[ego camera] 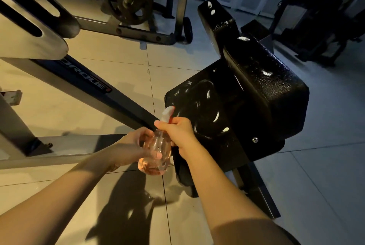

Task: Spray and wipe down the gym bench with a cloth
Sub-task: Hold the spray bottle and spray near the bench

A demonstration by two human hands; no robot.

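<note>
- Both your hands are gripping the spray bottle: your right hand is clamping its fingers round the trigger head, and your left hand is curling round the clear body.
- You are aiming the nozzle at the black gym bench just beside it, which is wet and streaked with white foam.
- Spraying seems to be nearly done; wiping is coming next, but no cloth is showing.

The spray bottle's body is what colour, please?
The spray bottle is clear with a pinkish-orange tint; head view.
</note>
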